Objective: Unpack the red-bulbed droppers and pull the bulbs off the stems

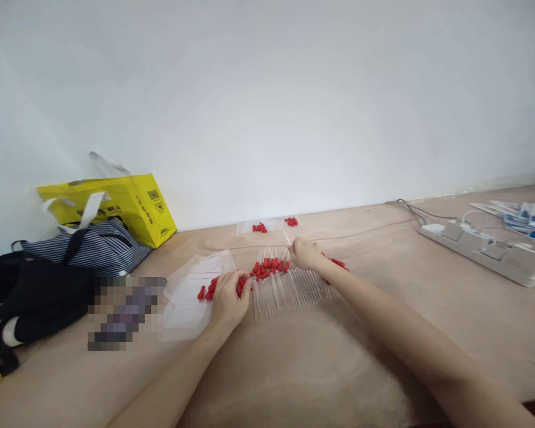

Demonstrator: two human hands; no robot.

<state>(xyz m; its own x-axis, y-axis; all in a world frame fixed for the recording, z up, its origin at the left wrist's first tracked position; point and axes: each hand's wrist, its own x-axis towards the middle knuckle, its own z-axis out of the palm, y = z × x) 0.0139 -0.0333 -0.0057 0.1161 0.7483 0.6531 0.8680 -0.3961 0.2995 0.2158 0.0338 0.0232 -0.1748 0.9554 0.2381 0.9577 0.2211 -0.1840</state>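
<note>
My left hand (230,295) is curled over red rubber bulbs (201,292) at the edge of clear plastic bags, and a red bulb shows between its thumb and fingers. My right hand (305,254) is closed in a pinch on a thin clear glass tube (287,237), whose end points up and away from me. Between the hands lies a row of clear glass tubes (271,300), side by side. More red bulbs (271,265) are heaped across the far ends of these tubes. Several bulbs also lie under and beyond my right wrist, partly hidden.
Clear zip bags (189,318) overlap at left, beside a blurred dark object (129,312). Bagged droppers with red bulbs (259,227) lie near the wall. A yellow bag (154,208), striped bag (102,246) and black bag (49,291) stand left. A power strip (481,249) sits right.
</note>
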